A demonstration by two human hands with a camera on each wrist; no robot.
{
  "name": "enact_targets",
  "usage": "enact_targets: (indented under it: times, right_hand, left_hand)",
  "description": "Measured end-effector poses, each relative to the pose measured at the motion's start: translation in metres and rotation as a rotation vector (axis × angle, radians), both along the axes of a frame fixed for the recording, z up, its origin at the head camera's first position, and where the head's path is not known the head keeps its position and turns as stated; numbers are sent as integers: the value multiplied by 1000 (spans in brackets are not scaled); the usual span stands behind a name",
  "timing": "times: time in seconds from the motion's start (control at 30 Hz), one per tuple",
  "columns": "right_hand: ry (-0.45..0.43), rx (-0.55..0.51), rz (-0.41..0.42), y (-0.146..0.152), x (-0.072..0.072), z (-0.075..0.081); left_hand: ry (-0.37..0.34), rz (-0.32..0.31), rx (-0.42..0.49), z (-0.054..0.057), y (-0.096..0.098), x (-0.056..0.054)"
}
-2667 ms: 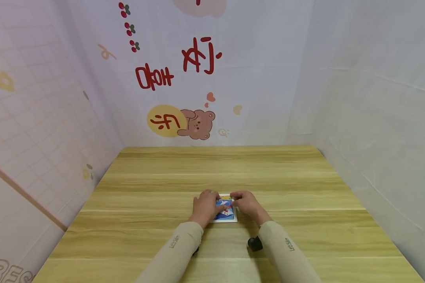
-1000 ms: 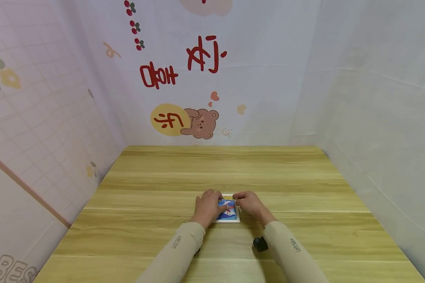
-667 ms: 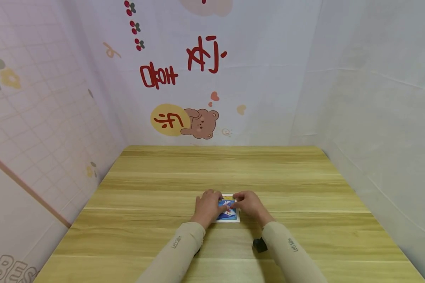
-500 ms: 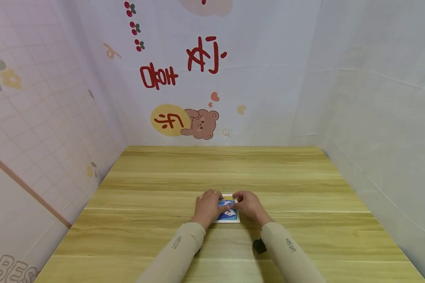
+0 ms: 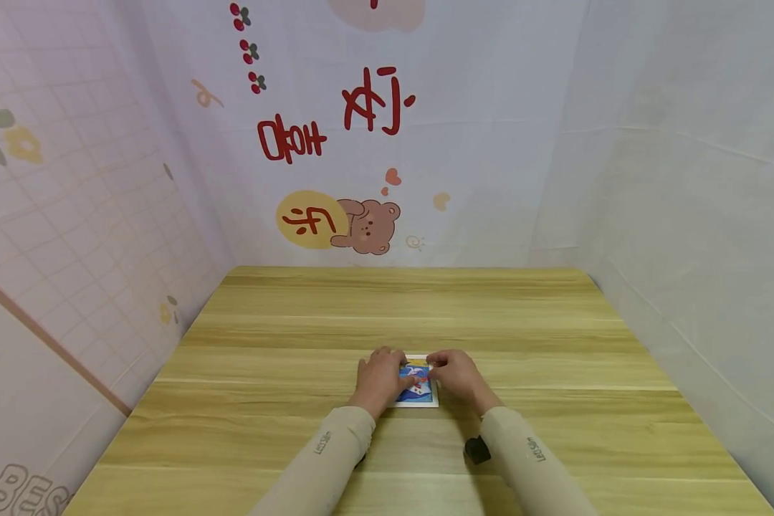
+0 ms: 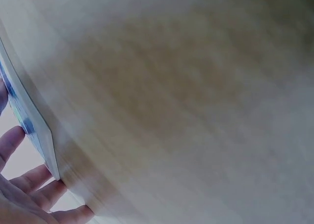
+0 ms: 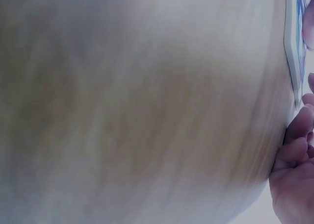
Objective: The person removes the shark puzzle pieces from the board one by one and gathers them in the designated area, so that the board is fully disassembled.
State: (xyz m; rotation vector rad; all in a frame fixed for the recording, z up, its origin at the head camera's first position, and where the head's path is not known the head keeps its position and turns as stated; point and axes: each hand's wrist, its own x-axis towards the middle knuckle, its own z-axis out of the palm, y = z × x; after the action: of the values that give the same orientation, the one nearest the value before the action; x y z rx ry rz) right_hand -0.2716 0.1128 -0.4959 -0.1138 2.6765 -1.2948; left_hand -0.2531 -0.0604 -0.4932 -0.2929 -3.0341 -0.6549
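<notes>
A small picture board [image 5: 416,392] with a white border and a blue, yellow and red print lies flat on the wooden table. My left hand [image 5: 379,378] rests over its left side, thumb lying on the picture. In the left wrist view the left fingers [image 6: 33,179] are spread and fairly straight against the board's pale edge [image 6: 45,136]. At the far right corner, my right hand [image 5: 456,373] has thumb and index finger close to the border. The right wrist view shows its other fingers [image 7: 294,153] curled at the table; whether anything is pinched cannot be seen.
The wood-grain table [image 5: 284,315] meets a printed cloth backdrop [image 5: 477,129] at the back, and cloth walls flank it. A black device [image 5: 476,450] sits under the right forearm.
Around half a second ago the right thumb reached further over the picture toward the left thumb; now it is back near the right border. The left hand stays put, and the head view has shifted slightly.
</notes>
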Motion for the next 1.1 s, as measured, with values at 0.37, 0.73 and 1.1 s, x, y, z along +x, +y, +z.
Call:
enact_targets:
  times: [0.37, 0.73, 1.1]
  right_hand:
    - [-12, 37, 66, 5, 0, 8]
    - [-175, -103, 66, 9, -3, 12]
    - [-169, -238, 50, 12, -1, 11]
  left_hand:
    - [8, -6, 13, 4, 1, 1]
    - [-26, 10, 11, 1, 3, 1]
    - [-23, 15, 10, 0, 2, 0]
